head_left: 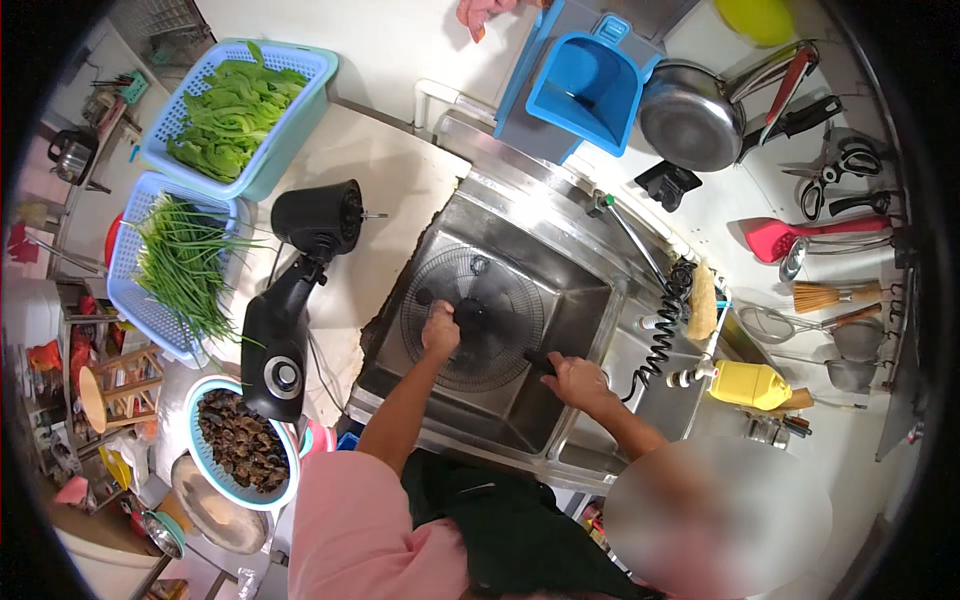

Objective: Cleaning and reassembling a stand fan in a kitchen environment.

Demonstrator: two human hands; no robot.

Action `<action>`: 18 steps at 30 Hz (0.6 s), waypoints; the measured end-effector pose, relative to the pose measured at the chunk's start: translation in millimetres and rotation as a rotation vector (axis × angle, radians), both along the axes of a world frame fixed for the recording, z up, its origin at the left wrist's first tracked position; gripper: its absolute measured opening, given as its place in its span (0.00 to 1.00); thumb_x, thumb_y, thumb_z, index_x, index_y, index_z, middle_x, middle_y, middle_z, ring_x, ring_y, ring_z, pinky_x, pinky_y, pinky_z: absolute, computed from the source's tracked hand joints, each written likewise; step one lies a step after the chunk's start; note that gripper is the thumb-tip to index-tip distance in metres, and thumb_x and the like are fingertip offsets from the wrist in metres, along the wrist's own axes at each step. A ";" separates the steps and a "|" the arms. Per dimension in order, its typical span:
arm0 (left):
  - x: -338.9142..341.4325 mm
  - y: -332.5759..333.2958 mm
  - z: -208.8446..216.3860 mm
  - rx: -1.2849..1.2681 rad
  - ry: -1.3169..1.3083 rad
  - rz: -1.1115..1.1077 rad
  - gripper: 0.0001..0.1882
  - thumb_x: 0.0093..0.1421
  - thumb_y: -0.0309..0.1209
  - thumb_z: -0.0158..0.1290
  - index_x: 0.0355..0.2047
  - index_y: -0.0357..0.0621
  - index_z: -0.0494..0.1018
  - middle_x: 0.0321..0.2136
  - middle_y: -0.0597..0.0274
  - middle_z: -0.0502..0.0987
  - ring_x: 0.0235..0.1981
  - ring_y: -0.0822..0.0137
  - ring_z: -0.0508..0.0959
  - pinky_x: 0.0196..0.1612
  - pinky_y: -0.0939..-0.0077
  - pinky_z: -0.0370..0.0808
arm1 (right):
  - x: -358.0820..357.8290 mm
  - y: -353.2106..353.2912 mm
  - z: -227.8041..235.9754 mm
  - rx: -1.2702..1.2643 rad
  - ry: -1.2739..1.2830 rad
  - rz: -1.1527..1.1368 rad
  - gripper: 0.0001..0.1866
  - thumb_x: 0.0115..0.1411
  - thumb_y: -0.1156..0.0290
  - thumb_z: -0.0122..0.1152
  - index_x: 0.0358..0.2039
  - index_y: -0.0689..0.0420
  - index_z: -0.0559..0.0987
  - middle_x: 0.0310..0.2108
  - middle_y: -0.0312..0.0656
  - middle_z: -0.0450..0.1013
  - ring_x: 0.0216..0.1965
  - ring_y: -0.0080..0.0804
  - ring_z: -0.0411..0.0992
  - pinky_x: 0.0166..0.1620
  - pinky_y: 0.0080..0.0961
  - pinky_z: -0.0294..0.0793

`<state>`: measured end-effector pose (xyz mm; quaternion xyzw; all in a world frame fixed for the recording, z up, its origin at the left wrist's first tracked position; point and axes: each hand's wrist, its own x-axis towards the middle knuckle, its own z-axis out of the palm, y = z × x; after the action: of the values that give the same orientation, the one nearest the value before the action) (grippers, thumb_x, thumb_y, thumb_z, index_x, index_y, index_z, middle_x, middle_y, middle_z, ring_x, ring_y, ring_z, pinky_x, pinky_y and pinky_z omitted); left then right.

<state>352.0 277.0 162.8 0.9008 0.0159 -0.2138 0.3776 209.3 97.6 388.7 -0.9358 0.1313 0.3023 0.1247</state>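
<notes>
A round wire fan grille [500,290] lies tilted in the steel sink [580,270]. My left hand [440,330] is a closed fist pressed on the grille just left of its black centre hub [470,312]; whatever is inside the fist is hidden. At the grille's lower right edge my right hand [577,382] grips the dark rim. Both forearms reach in from below, out of pink sleeves.
A black fan body [285,320] lies on the counter left of the sink. Further left are baskets of lettuce [240,110] and green stalks [180,265], and a bowl of dark pieces [240,440]. On the right are a coiled hose [662,340], a yellow bottle [750,385], a pan [690,118] and hanging utensils.
</notes>
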 end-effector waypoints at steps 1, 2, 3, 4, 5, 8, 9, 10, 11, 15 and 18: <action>-0.6 6.2 13.6 -0.038 -0.096 -0.091 0.12 0.59 0.39 0.52 0.32 0.43 0.75 0.28 0.51 0.79 0.35 0.52 0.78 0.40 0.59 0.73 | -6.5 -3.6 -6.5 0.006 -0.013 0.004 0.21 0.58 0.55 0.55 0.42 0.60 0.71 0.32 0.56 0.76 0.36 0.55 0.75 0.40 0.46 0.74; 4.2 15.6 30.0 -0.068 -0.197 -0.178 0.11 0.57 0.38 0.53 0.35 0.45 0.75 0.32 0.51 0.79 0.43 0.48 0.76 0.45 0.56 0.71 | -9.8 -4.1 -10.7 0.001 0.002 0.019 0.22 0.57 0.55 0.57 0.44 0.59 0.71 0.33 0.55 0.76 0.36 0.54 0.75 0.40 0.47 0.74; 10.7 20.5 49.0 -0.062 -0.206 -0.178 0.11 0.57 0.38 0.53 0.35 0.45 0.75 0.32 0.51 0.79 0.43 0.48 0.76 0.45 0.56 0.71 | -14.2 -5.1 -12.9 -0.009 0.025 0.024 0.23 0.56 0.54 0.58 0.46 0.57 0.72 0.34 0.53 0.76 0.37 0.54 0.75 0.40 0.48 0.73; 18.3 23.8 68.0 -0.011 -0.041 -0.231 0.11 0.57 0.37 0.52 0.37 0.45 0.74 0.34 0.52 0.78 0.44 0.48 0.76 0.46 0.57 0.71 | -18.1 -7.3 -15.8 -0.006 0.016 0.023 0.23 0.56 0.54 0.58 0.46 0.57 0.72 0.34 0.53 0.76 0.37 0.54 0.75 0.40 0.48 0.73; 24.8 30.9 89.8 0.045 0.120 -0.275 0.11 0.58 0.36 0.51 0.38 0.45 0.74 0.36 0.53 0.78 0.45 0.49 0.75 0.46 0.57 0.71 | -18.5 -5.7 -15.4 -0.015 0.026 0.011 0.22 0.56 0.54 0.58 0.44 0.57 0.72 0.33 0.53 0.76 0.36 0.54 0.75 0.39 0.48 0.73; 30.9 37.0 134.3 0.247 0.093 -0.349 0.11 0.57 0.35 0.52 0.39 0.45 0.74 0.37 0.54 0.78 0.44 0.49 0.75 0.51 0.59 0.68 | -24.5 -8.5 -22.2 -0.012 0.022 -0.002 0.22 0.55 0.54 0.59 0.42 0.58 0.73 0.31 0.54 0.76 0.35 0.54 0.75 0.39 0.47 0.73; 29.3 46.9 129.0 0.261 0.079 -0.335 0.11 0.57 0.35 0.52 0.39 0.45 0.74 0.37 0.54 0.78 0.44 0.49 0.75 0.51 0.59 0.68 | -21.9 -6.5 -25.4 0.005 0.016 0.008 0.22 0.55 0.55 0.59 0.42 0.58 0.74 0.31 0.55 0.76 0.35 0.54 0.75 0.39 0.47 0.74; 23.9 57.8 119.8 0.232 -0.335 -0.353 0.11 0.57 0.35 0.53 0.39 0.46 0.74 0.36 0.54 0.78 0.43 0.50 0.76 0.53 0.58 0.67 | -19.6 -5.1 -28.5 0.015 -0.001 0.019 0.22 0.55 0.55 0.59 0.42 0.58 0.74 0.31 0.55 0.76 0.35 0.54 0.75 0.39 0.47 0.74; 21.1 66.2 113.8 0.197 -0.742 -0.372 0.11 0.56 0.36 0.54 0.38 0.47 0.74 0.36 0.53 0.79 0.41 0.51 0.77 0.55 0.58 0.66 | -19.7 -3.3 -30.9 0.045 -0.054 0.047 0.22 0.55 0.55 0.59 0.42 0.58 0.74 0.30 0.55 0.75 0.34 0.54 0.75 0.39 0.47 0.74; 53.2 50.0 176.2 0.156 -0.357 -0.536 0.15 0.56 0.36 0.54 0.43 0.46 0.73 0.43 0.53 0.76 0.50 0.49 0.71 0.61 0.53 0.57 | -27.6 -11.7 -23.4 0.064 -0.061 -0.003 0.22 0.55 0.55 0.59 0.43 0.58 0.74 0.29 0.56 0.75 0.35 0.55 0.75 0.40 0.47 0.73; 110.8 64.1 189.4 0.035 -0.726 -0.178 0.24 0.56 0.38 0.53 0.51 0.41 0.68 0.52 0.49 0.70 0.56 0.47 0.66 0.62 0.51 0.54 | -27.6 -9.7 -20.0 0.080 -0.071 -0.030 0.24 0.55 0.54 0.58 0.46 0.58 0.73 0.30 0.56 0.75 0.37 0.55 0.74 0.42 0.47 0.73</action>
<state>462.8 341.1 352.2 0.9221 -0.1936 0.0877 0.3233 181.6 87.9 368.6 -0.9382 0.1286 0.2718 0.1713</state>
